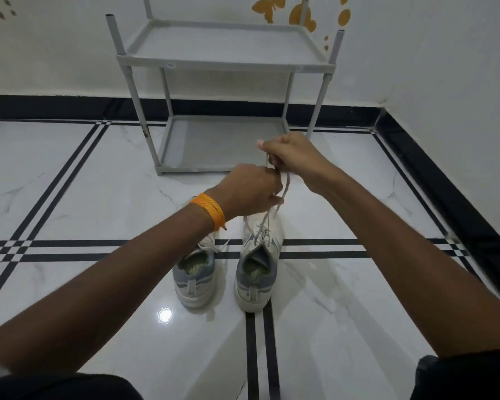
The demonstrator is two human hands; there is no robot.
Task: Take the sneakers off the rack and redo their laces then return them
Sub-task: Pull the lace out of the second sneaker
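Observation:
Two white and grey-blue sneakers stand side by side on the floor, heels toward me. The right sneaker (256,269) has its white lace (283,192) pulled up from the eyelets. My left hand (250,192), with an orange band on the wrist, pinches one strand just above the shoe. My right hand (289,153) is higher and farther, gripping the other strand. The left sneaker (195,277) sits partly under my left forearm, its laces loose at the front. The grey two-shelf rack (220,62) stands against the wall beyond the shoes, both shelves bare.
White marble floor (98,183) has black inlay stripes. A black skirting band (41,106) runs along the white wall behind and down the right side. Orange butterfly decals (267,7) mark the wall above the rack. My dark-clad knees are at the bottom corners.

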